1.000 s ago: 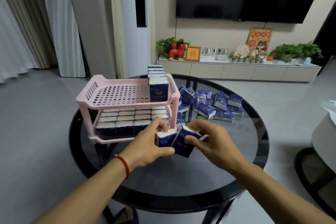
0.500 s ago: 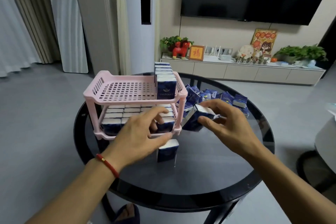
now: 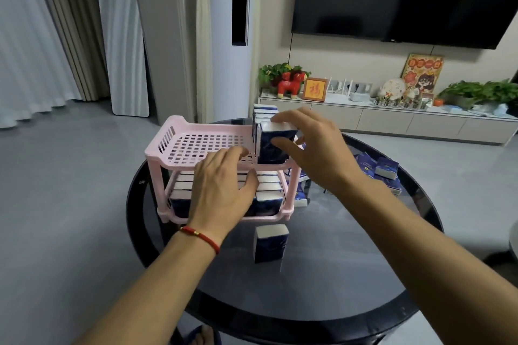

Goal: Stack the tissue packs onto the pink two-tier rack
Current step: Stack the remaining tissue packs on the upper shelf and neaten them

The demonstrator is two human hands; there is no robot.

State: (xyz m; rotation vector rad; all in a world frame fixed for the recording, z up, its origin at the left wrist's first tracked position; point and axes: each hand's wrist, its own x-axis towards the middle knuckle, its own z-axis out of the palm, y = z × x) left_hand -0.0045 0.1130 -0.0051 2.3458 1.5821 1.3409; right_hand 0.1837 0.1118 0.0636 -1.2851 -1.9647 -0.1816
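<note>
The pink two-tier rack (image 3: 168,145) stands on the round black glass table (image 3: 322,288). Its lower tier holds rows of blue-and-white tissue packs (image 3: 269,196). A row of upright packs (image 3: 265,109) fills the right end of the upper tier. My right hand (image 3: 314,148) grips a tissue pack (image 3: 273,148) standing at the front of that row. My left hand (image 3: 221,187), fingers relaxed, hovers in front of the rack with its fingertips at the upper tier's front rim. One pack (image 3: 270,244) stands alone on the table in front of the rack.
Loose tissue packs (image 3: 384,171) lie in a pile on the table to the right of the rack, partly behind my right arm. A TV cabinet with plants and ornaments (image 3: 392,120) runs along the far wall. Another dark table edge (image 3: 504,258) shows at far right.
My right hand carried its pack up from the table's front to the upper tier's right end. My left hand let go of the other pack, left standing on the table, and rose to the rack.
</note>
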